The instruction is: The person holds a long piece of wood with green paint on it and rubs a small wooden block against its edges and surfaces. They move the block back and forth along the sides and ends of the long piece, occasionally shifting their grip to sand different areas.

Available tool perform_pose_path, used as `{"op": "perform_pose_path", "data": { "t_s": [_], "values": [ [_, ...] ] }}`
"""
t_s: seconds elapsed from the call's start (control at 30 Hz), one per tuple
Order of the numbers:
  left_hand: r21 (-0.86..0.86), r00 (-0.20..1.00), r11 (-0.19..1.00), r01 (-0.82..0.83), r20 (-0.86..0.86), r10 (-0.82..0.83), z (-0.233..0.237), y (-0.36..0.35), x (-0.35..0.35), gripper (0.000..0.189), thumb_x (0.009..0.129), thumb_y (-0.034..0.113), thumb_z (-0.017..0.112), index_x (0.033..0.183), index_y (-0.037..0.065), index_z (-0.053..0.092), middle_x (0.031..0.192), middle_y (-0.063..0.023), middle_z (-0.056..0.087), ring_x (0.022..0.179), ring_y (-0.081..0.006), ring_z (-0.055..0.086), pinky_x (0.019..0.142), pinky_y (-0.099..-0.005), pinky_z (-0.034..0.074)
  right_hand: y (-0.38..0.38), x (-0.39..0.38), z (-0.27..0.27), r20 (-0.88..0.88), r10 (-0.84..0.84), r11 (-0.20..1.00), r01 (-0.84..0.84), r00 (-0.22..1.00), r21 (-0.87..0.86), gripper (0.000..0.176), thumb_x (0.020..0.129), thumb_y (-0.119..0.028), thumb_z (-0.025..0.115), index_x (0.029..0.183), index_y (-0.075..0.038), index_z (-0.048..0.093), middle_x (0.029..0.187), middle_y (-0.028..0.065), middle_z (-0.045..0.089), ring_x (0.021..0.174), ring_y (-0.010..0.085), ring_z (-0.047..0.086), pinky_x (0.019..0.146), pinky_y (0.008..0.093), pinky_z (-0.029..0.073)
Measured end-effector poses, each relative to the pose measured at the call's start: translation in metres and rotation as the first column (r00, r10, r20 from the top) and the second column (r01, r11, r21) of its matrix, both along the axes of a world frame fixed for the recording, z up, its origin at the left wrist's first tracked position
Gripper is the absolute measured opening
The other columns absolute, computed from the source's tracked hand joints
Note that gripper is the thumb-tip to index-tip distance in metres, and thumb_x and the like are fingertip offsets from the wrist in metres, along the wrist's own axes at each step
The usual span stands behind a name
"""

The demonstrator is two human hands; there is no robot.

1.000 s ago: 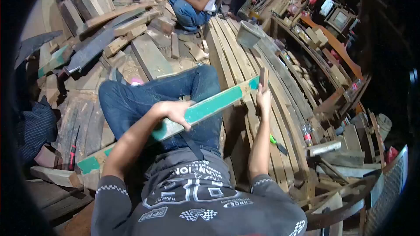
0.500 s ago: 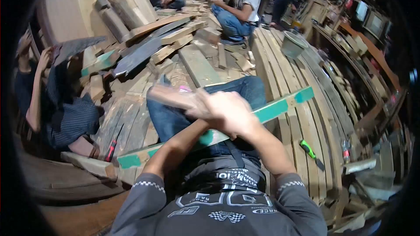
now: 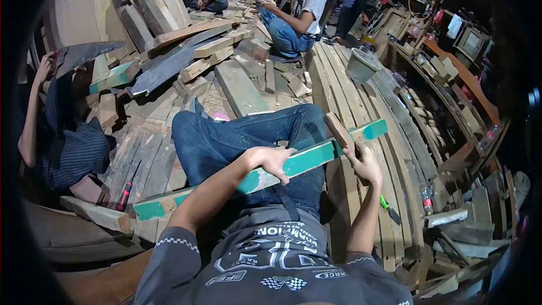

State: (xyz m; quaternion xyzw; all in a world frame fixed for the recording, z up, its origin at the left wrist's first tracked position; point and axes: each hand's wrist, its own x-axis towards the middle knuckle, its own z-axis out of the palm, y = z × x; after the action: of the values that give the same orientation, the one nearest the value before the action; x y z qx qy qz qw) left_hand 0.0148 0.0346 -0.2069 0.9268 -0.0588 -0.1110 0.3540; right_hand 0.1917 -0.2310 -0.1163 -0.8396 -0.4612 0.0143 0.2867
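Across my lap lies a long wooden batten [image 3: 310,160] with patches of green paint, slanting up to the right. My left hand [image 3: 270,162] grips it near the middle, thumb on the near side. Toward its right end, my right hand [image 3: 366,165] holds a small brown wooden block [image 3: 338,130], which stands tilted across the batten. What the block is exactly, I cannot make out. Some of the right fingers are hidden behind it. Right of my right forearm, a green-handled tool with a dark blade [image 3: 390,209] rests on the boards.
Long stacked boards [image 3: 384,192] run along my right, with a bucket [image 3: 363,65] on them. A red-handled tool [image 3: 125,195] lies at left. Nearby, a co-worker's hand holds a handsaw [image 3: 90,55]. Scrap wood [image 3: 220,51] is heaped ahead, near other seated people.
My right hand has moved right with the wooden block, away from my left hand, toward the batten's right end. The hands overlapped before; now they are apart. The view has shifted slightly.
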Motion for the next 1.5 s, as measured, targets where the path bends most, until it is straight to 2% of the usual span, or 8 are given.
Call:
{"op": "perform_pose_path", "data": {
  "t_s": [0.5,0.67,0.77,0.97,1.03,1.23,1.37,1.5],
  "values": [
    [0.010,1.000,1.000,0.010,0.020,-0.010,-0.003,-0.002,0.005,0.117,0.062,0.033,0.092,0.154,-0.004,0.031,0.140,-0.0265,0.056,0.130,-0.0364,0.056,0.110,-0.0412,0.045,-0.027,0.125,-0.083,0.218,-0.562,0.818,0.499,0.797,0.285,0.056,0.103,-0.046,0.056,0.115,0.009,0.064,0.095,0.0336,0.069,0.092,0.0507,0.067,0.080,0.0580,0.052],
    [0.016,1.000,1.000,0.022,0.004,-0.022,0.004,-0.002,0.003,0.114,0.063,0.033,0.091,0.154,-0.002,0.032,0.136,-0.0271,0.057,0.129,-0.0379,0.056,0.109,-0.0418,0.045,-0.030,0.048,-0.061,0.134,-0.359,0.932,0.362,0.924,0.000,0.058,0.099,-0.049,0.061,0.131,0.000,0.060,0.099,0.0356,0.068,0.098,0.0520,0.067,0.081,0.0558,0.053],
    [0.057,0.998,0.998,0.025,0.059,-0.028,0.006,-0.005,-0.002,0.119,0.063,0.040,0.091,0.155,-0.003,0.030,0.133,-0.0307,0.057,0.127,-0.0407,0.056,0.109,-0.0420,0.045,-0.045,0.102,-0.071,0.203,-0.300,0.950,0.272,0.932,0.154,0.066,0.098,-0.056,0.059,0.134,-0.001,0.060,0.105,0.0341,0.069,0.107,0.0489,0.066,0.088,0.0532,0.053],
    [0.040,0.999,0.999,0.030,0.028,-0.031,0.011,-0.006,0.000,0.118,0.063,0.035,0.092,0.156,-0.002,0.030,0.133,-0.0286,0.057,0.127,-0.0401,0.055,0.110,-0.0428,0.043,-0.025,0.108,-0.053,0.103,-0.552,0.830,0.534,0.827,0.163,0.059,0.100,-0.048,0.061,0.118,0.008,0.062,0.095,0.0348,0.068,0.092,0.0527,0.066,0.082,0.0591,0.051],
    [0.043,0.998,0.998,0.048,0.042,-0.050,0.015,-0.005,0.000,0.119,0.062,0.036,0.093,0.156,-0.003,0.029,0.135,-0.0299,0.056,0.128,-0.0408,0.054,0.110,-0.0433,0.043,-0.026,0.079,-0.059,0.235,-0.320,0.934,0.264,0.918,0.239,0.052,0.099,-0.044,0.064,0.121,0.003,0.061,0.093,0.0342,0.068,0.089,0.0529,0.066,0.077,0.0571,0.051],
    [0.006,0.987,0.996,0.086,0.139,-0.086,0.004,-0.004,0.003,0.115,0.061,0.034,0.094,0.151,-0.006,0.036,0.139,-0.0288,0.056,0.132,-0.0374,0.054,0.113,-0.0419,0.042,-0.047,0.101,-0.048,0.099,-0.141,0.981,0.125,0.985,0.151,0.060,0.096,-0.058,0.063,0.113,0.000,0.069,0.100,0.0305,0.071,0.099,0.0489,0.067,0.082,0.0515,0.053],
    [-0.043,0.989,0.990,0.131,0.079,-0.127,-0.001,0.001,0.012,0.115,0.061,0.035,0.095,0.152,-0.003,0.037,0.139,-0.0279,0.057,0.131,-0.0369,0.055,0.112,-0.0410,0.043,-0.032,0.140,-0.054,-0.013,-0.579,0.804,0.574,0.815,0.155,0.070,0.096,-0.060,0.062,0.120,0.006,0.064,0.080,0.0254,0.072,0.076,0.0419,0.071,0.074,0.0510,0.055],
    [0.048,0.996,0.996,0.068,0.050,-0.071,-0.001,0.000,0.009,0.117,0.061,0.036,0.095,0.153,-0.003,0.035,0.139,-0.0286,0.057,0.132,-0.0376,0.054,0.111,-0.0419,0.044,-0.028,0.127,-0.078,0.149,-0.481,0.868,0.447,0.864,0.216,0.069,0.097,-0.059,0.058,0.123,0.004,0.063,0.105,0.0352,0.069,0.102,0.0512,0.067,0.085,0.0563,0.053]
  ]
}}
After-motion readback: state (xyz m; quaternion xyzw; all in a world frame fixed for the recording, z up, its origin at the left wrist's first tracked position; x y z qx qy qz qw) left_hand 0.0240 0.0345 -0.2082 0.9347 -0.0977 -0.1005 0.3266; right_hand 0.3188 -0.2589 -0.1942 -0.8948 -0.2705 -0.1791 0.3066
